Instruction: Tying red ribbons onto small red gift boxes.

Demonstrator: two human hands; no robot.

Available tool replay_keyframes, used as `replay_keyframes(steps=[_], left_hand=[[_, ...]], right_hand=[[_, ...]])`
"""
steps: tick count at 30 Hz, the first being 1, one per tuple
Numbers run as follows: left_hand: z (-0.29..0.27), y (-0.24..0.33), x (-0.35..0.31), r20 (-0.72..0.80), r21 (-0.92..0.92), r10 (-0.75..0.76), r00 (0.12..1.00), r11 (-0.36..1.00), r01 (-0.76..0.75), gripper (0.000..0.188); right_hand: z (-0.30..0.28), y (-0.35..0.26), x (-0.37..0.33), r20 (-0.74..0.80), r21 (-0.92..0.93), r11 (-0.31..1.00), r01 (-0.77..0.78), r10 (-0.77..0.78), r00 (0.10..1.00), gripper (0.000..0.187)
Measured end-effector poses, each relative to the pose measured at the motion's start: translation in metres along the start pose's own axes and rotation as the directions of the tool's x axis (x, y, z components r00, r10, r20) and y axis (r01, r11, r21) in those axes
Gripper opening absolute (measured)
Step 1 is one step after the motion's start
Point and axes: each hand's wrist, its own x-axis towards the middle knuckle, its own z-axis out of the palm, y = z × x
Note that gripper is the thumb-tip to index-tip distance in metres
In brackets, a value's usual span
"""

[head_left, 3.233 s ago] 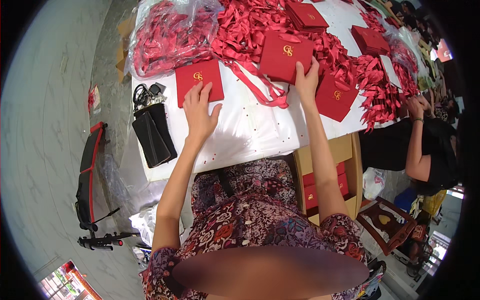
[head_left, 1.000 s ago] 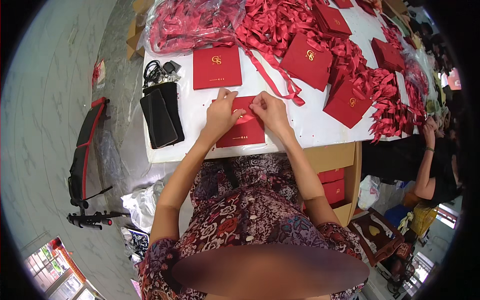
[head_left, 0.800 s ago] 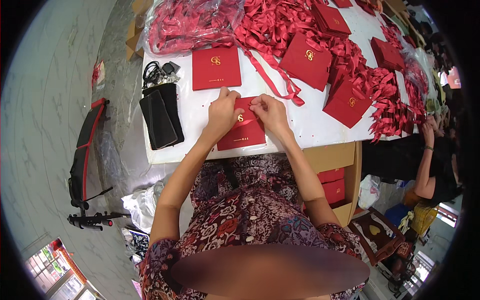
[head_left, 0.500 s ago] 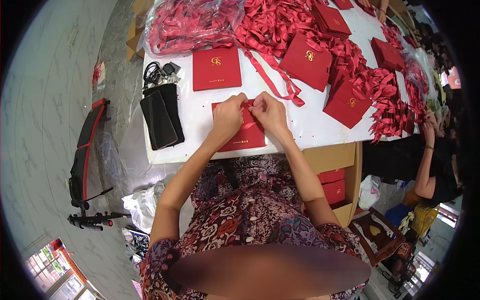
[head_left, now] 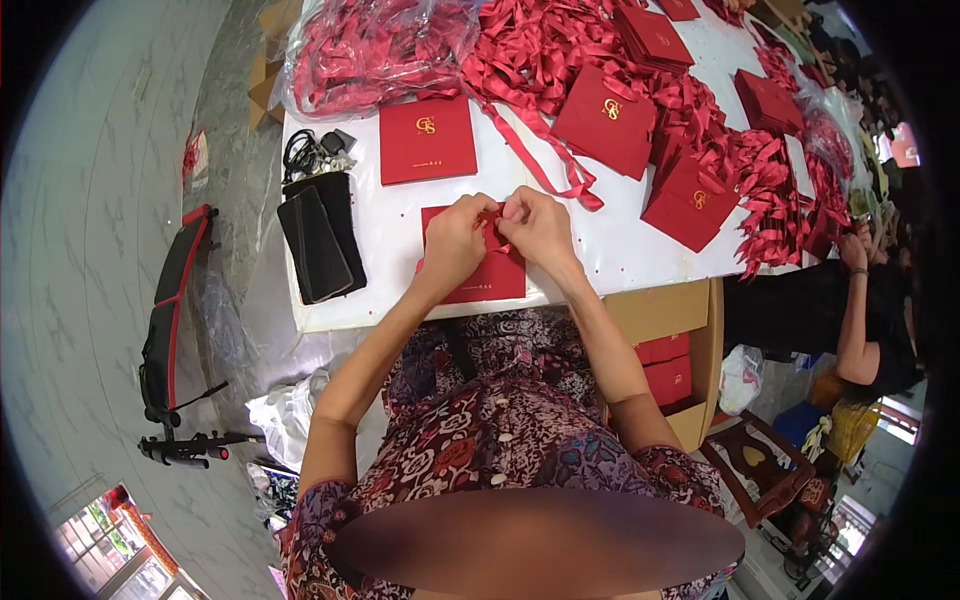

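Note:
A flat red paper gift bag (head_left: 490, 287) lies on the table in front of me, gold print toward me. My left hand (head_left: 456, 243) lies over its left part, fingers closed in a pinch on a red ribbon (head_left: 494, 236). Beside it, my right hand (head_left: 541, 232) pinches the same ribbon near the bag's upper part. The fingertips nearly meet and partly hide the ribbon and where it joins the bag. Just beyond, another red bag (head_left: 428, 150) lies flat.
Ribbon heaps (head_left: 540, 55) and a plastic sack of ribbons (head_left: 375, 50) cover the far side. Bag stacks (head_left: 690, 200) lie rightward. A black phone case (head_left: 318, 245) and keys (head_left: 330, 148) sit left. An open carton (head_left: 700, 345) stands below the table edge. A co-worker's hand (head_left: 855, 250) is at far right.
Both hands stay at the bag's upper part, with the fingers shifting slightly around the ribbon. The view has shifted a little.

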Motion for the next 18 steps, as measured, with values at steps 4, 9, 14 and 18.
replay_keyframes(steps=[4, 9, 14, 18], left_hand=[[0.006, 0.018, -0.009, -0.021, 0.129, 0.020, 1.000, 0.992, -0.017, 0.024], [-0.009, 0.002, 0.002, 0.089, -0.044, 0.037, 0.995, 0.998, -0.033, 0.020], [-0.019, 0.003, 0.004, 0.195, -0.002, 0.097, 0.976, 0.995, -0.099, 0.017], [-0.012, 0.007, -0.001, 0.187, 0.096, 0.128, 0.974, 0.984, -0.148, 0.018]], right_hand=[[-0.003, 0.002, -0.002, 0.000, 0.040, 0.999, -0.008, 0.008, 1.000, 0.014], [-0.004, -0.003, -0.007, -0.029, 0.004, 0.992, 0.128, -0.128, 0.991, 0.019], [-0.026, 0.010, 0.000, 0.188, 0.009, 0.992, 0.125, -0.125, 0.974, 0.024], [-0.032, 0.037, 0.016, 0.393, 0.105, 0.993, -0.055, 0.009, 0.919, 0.032]])
